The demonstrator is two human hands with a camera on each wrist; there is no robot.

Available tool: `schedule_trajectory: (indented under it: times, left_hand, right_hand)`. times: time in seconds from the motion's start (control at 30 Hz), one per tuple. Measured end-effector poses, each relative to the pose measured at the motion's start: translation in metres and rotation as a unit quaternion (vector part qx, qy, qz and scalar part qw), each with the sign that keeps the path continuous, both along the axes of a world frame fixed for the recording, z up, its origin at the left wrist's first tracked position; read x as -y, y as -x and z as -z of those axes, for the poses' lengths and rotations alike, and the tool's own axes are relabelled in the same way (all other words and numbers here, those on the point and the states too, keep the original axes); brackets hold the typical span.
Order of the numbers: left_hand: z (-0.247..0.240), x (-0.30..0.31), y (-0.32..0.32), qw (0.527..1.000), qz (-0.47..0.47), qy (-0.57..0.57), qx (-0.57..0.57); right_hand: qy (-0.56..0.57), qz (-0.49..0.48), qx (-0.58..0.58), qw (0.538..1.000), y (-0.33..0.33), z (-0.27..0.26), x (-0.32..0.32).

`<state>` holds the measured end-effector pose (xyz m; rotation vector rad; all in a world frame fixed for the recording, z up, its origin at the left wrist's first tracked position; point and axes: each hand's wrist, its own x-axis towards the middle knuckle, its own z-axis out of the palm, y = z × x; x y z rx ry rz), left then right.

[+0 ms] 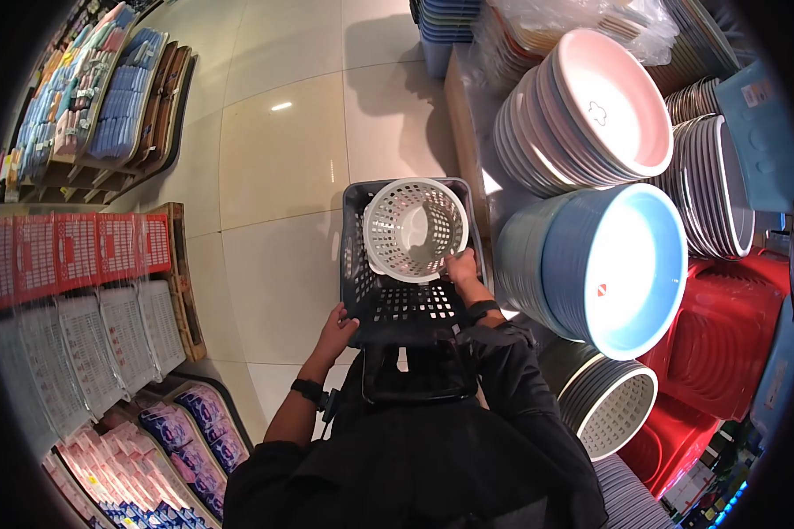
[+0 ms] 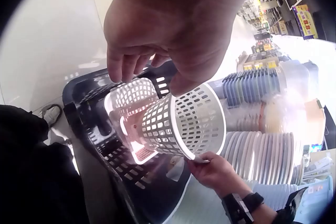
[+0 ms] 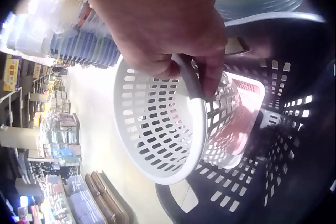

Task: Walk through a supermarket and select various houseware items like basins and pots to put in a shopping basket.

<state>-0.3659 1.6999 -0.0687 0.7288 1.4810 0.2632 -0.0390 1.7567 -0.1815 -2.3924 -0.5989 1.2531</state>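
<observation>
A round white perforated plastic basket (image 1: 381, 234) sits tilted over a dark grey shopping basket (image 1: 351, 264). My right hand (image 1: 461, 267) pinches its rim, thumb on the inside in the right wrist view. Below it, inside the dark basket, lie smaller white and pink perforated baskets (image 3: 242, 121), partly hidden by the white one. My left hand (image 1: 335, 333) is at the dark basket's near left side, holding nothing. In the left wrist view its fingers hang loosely bent above the baskets.
To the right stand stacked pink basins (image 1: 653, 132), blue basins (image 1: 675, 264) and beige perforated baskets (image 1: 640, 379). Red plastic goods (image 1: 715, 344) lie beyond. On the left are red crates (image 1: 79, 251) and packaged goods on pallets. Tiled floor (image 1: 278, 176) lies between.
</observation>
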Motion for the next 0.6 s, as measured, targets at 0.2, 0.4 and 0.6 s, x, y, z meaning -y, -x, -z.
schedule_trajectory:
  times: [0.2, 0.4, 0.6]
  left_hand:
    - [0.003, 0.002, 0.0, 1.0, 0.001, 0.001, -0.001]
    - [-0.002, 0.002, -0.001, 1.0, -0.012, -0.006, 0.008]
    - [-0.014, 0.001, -0.003, 1.0, 0.013, -0.014, 0.006]
  right_hand:
    - [-0.011, -0.001, -0.069, 0.998, -0.001, 0.018, -0.001]
    - [0.027, 0.027, -0.12, 0.992, 0.017, -0.039, -0.017]
    - [0.023, -0.046, -0.052, 0.997, 0.024, -0.021, -0.023]
